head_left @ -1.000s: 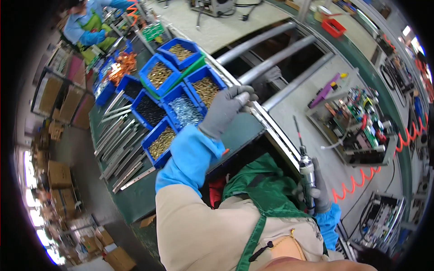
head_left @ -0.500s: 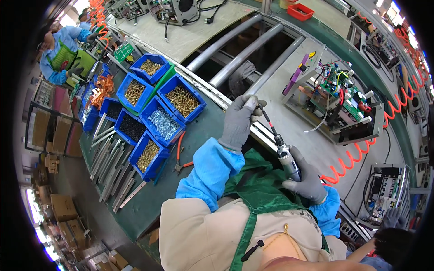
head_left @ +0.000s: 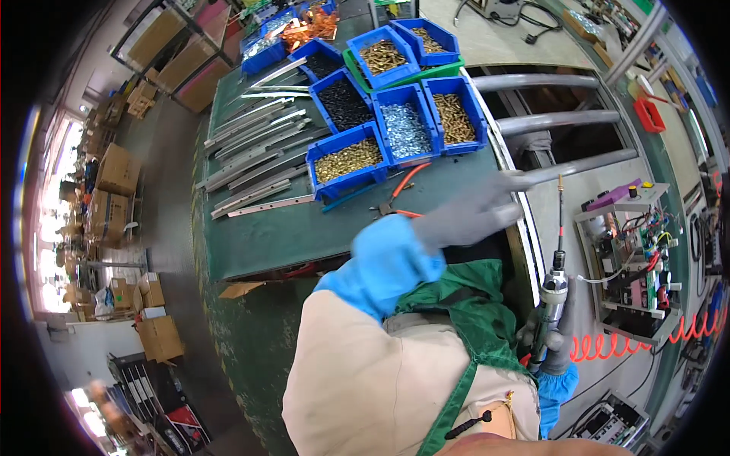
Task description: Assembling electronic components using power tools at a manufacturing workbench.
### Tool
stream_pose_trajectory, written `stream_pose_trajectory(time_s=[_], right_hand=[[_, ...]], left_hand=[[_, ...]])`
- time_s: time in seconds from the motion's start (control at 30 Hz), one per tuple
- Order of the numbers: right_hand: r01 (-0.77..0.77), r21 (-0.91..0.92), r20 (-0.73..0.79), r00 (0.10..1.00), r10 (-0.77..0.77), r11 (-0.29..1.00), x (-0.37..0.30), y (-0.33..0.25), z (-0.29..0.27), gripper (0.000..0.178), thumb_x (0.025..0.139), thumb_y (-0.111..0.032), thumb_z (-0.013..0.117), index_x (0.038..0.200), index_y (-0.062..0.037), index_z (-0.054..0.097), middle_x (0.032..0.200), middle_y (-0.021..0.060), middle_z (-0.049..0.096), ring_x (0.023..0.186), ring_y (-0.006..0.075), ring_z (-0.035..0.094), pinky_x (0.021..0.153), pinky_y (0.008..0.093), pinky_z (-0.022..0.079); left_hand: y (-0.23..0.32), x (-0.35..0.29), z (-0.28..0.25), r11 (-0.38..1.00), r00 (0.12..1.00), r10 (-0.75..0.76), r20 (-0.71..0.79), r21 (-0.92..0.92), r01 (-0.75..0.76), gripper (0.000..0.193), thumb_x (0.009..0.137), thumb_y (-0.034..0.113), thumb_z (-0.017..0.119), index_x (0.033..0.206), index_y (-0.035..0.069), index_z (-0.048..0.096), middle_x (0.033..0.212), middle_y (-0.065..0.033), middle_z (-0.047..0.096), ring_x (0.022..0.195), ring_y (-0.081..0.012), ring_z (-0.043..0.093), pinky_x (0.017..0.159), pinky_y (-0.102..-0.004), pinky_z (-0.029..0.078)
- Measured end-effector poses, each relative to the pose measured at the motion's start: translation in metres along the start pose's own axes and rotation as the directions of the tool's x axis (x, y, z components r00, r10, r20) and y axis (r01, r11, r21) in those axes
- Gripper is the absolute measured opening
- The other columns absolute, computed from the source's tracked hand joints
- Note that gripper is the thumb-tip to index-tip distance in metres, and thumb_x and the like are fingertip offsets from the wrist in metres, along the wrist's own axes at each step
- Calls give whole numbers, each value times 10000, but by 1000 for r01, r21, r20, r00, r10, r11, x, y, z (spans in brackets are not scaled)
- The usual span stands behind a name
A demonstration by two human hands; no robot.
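So the right hand [head_left: 561, 334] sits between 3 and 4 o'clock, gloved fingers wrapped firmly round the body of a power screwdriver [head_left: 554, 287]. Its long axis runs nearly straight up the view: butt end down by the apron, bit pointing to 12 o'clock with a slight lean toward 1. There's a brassy bit of something at the tip (too small for me to tell what).

The left hand [head_left: 473, 216] is nearer the centre, toward 3, fingers aimed at about 2; it's blurred, so can't tell if they're pinched together or holding anything.

Past it, orange-handled pliers [head_left: 388, 207] lie on the green bench [head_left: 289, 239]. Metal strips [head_left: 247, 167] are heaped at 10, blue bins [head_left: 353, 181] of small hardware cluster around 12, and a wired-up chassis [head_left: 642, 310] sits just past 3. Farthest out, a red tray [head_left: 648, 115] at 2
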State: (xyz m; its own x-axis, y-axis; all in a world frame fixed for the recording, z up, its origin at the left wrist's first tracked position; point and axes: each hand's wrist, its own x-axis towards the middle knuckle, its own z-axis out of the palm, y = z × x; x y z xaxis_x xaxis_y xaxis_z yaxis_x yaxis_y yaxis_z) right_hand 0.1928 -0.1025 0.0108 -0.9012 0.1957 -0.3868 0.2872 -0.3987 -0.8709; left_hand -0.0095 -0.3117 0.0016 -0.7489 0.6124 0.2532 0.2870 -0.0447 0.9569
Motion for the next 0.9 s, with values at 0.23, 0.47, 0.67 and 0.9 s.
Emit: stream_pose_trajectory(time_s=[0.23,0.47,0.67,0.9], right_hand=[[45,-43,-84,995,-48,998,-6,3,-10,1199,559,-409,788,1514,-132,119,767,112,550,527,171,565,513,310,546],[53,-104,-1,999,-53,993,-10,0,-5,1090,639,-386,747,1508,-121,144,805,103,549,537,166,572,537,310,541],[88,-30,-111,990,-90,996,-18,-2,-8,1218,556,-367,813,1516,-114,107,763,130,572,544,199,600,526,315,544],[136,133,-144,983,-117,982,-18,5,-41,1254,536,-352,829,1524,-153,81,826,148,589,594,217,633,572,322,551]], left_hand=[[-4,-176,-191,-195,561,-177,-808,588,785,243,781,231,680,1021,206,702,1067,-59,647,1056,-291,562,886,-411,461],[-17,-223,-229,-187,428,-483,-764,567,802,339,762,277,758,1082,235,655,1132,-43,587,1166,-286,488,936,-429,439],[-43,-237,-246,89,703,-368,-609,729,678,281,745,213,736,989,105,649,1018,-162,615,1060,-358,543,913,-446,426],[-9,-165,-247,478,546,102,-832,522,707,232,926,77,499,1129,-30,536,906,-83,549,827,-199,540,802,-317,461]])
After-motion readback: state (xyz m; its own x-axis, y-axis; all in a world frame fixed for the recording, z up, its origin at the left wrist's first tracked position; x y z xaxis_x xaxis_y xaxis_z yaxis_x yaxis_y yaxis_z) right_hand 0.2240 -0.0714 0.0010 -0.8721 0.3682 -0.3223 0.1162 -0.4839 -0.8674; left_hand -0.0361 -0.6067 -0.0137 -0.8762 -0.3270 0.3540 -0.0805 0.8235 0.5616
